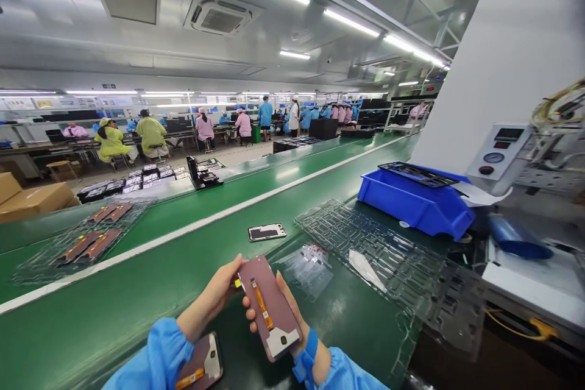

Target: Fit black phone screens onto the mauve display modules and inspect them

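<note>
The left hand (223,283) pinches the upper left edge of a display panel (270,309), its thumb near the corner; the right hand (291,308) cradles the panel from below, half closed, fingertips curling over the left edge. The panel tilts between both hands and hides the right palm and most of the left fingers. A second panel (212,365) lies just beside, partly covered by the left sleeve (150,356) and cut off by the bottom border. Beyond the hands, a phone-shaped plate (267,231) lies flat, with bare green worktop (159,274) to its left. Rightward, plastic film (308,268) and a clear tray (384,250) limit the room, below a blue bin (411,204).
</note>
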Tool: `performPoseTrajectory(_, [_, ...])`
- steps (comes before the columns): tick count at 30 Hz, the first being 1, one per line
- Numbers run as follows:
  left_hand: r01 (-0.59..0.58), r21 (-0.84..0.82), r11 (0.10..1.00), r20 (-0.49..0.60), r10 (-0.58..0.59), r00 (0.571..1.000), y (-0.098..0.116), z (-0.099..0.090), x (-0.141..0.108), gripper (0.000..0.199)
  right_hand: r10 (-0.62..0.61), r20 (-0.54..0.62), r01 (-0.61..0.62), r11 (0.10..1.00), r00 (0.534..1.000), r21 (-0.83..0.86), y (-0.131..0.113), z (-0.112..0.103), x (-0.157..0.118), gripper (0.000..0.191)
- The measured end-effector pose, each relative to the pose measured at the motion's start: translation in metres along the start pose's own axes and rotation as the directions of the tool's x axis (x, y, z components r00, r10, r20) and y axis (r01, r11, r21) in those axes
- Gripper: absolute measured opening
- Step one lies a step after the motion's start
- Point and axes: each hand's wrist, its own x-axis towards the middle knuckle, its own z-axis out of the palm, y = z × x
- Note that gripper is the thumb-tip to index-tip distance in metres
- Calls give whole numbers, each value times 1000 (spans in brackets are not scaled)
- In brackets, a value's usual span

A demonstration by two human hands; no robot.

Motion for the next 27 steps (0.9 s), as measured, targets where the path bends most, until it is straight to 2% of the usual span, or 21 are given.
performPoseTrajectory(3, [-23, 323, 946, -94, 56, 994, 1, -24, 65, 63, -13, 7, 13, 999, 1000, 36, -9, -8, 3, 86])
performPoseTrajectory(5, [-26, 501, 865, -136, 108, 985, -1, -34, 105, 68, -5, 13, 4, 998, 1000, 64, -11, -12, 4, 87])
performPoseTrajectory(7, [-28, 636, 771, -142, 153, 978, -7, -39, 139, 84, 14, 18, -15, 998, 1000, 59, -11, -16, 7, 88])
performPoseTrajectory(10, [-5, 760, 650, -131, 162, 978, -19, -38, 174, 110, 40, 30, -39, 999, 999, -27, -11, -21, 12, 88])
performPoseTrajectory(11, [3, 784, 620, -127, 155, 980, -23, -38, 181, 113, 47, 37, -45, 997, 998, -56, -11, -21, 13, 88])
performPoseTrajectory(13, [-3, 812, 584, -106, 153, 983, -29, -41, 189, 105, 52, 45, -47, 994, 998, -101, -12, -22, 14, 84])
performPoseTrajectory(16, [-87, 808, 583, -44, 207, 977, -31, -52, 183, 85, 3, 13, -2, 993, 1000, -119, -13, -20, 12, 77])
performPoseTrajectory(19, [-167, 763, 625, -49, 313, 948, -23, -69, 157, 84, -38, -27, 36, 997, 999, -74, -12, -21, 11, 79])
performPoseTrajectory(23, [-173, 642, 747, -237, 408, 882, -2, -97, 103, 83, -67, -61, 62, 995, 996, -82, -12, -21, 10, 88])
performPoseTrajectory(27, [-145, 373, 916, -475, 323, 818, 13, -121, 34, 87, -129, -92, 114, 981, 987, -155, -12, -16, 2, 81])
